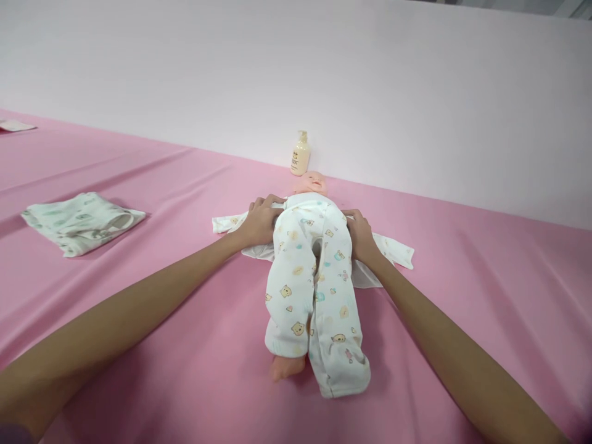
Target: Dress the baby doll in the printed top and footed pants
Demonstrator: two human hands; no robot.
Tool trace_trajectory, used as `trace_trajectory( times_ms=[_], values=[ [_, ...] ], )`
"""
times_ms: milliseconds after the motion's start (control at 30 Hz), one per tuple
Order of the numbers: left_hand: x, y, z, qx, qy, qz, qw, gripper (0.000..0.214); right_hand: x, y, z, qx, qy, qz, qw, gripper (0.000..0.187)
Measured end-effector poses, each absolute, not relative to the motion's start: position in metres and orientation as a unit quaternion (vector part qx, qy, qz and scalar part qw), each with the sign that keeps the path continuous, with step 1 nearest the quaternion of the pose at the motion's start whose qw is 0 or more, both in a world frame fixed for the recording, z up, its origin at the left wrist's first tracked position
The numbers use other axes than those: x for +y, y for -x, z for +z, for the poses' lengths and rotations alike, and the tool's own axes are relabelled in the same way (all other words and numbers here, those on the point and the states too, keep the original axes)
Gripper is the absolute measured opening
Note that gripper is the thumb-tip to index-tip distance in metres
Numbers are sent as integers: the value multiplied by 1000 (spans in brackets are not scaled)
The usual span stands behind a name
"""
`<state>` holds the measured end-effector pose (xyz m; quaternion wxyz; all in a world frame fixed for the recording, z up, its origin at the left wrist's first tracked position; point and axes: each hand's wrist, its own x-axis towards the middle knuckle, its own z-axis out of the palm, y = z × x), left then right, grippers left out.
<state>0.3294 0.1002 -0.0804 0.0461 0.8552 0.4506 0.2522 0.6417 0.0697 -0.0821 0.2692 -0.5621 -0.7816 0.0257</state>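
Observation:
A baby doll (312, 182) lies on its back on the pink sheet (185, 345), head away from me. It wears white printed trousers (314, 290) with small bears; one bare foot (287, 366) shows at the left leg's end. Under the doll lies an open white top (393, 250), its sleeves spread to both sides. My left hand (259, 221) grips the trousers' waistband on the left side, fingers curled. On the right side, my right hand (361, 237) does the same at the doll's hip.
A folded white and green printed garment (81, 222) lies on the sheet at the left. A cream pump bottle (300, 154) stands behind the doll's head against the pale wall (370, 74). A flat pale item (16, 126) lies at the far left edge.

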Motion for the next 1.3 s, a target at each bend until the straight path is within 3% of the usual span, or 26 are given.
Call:
trace_trajectory(
  times_ms=[267,600,800,1033,1300],
  values=[
    [98,-335,-86,478,-840,256,7,37,70,-637,-87,-767,582,0,270,49],
    [93,-335,-83,478,-850,222,-19,51,66,-637,-83,-780,597,-6,187,72],
    [89,-337,-84,492,-835,248,-11,54,63,-634,-79,-767,618,-6,173,65],
    [86,-345,-85,509,-823,251,-32,37,60,-626,-91,-747,620,-53,232,48],
    [87,-346,-83,513,-827,226,-42,39,59,-624,-92,-744,619,-57,246,47]
  ],
)
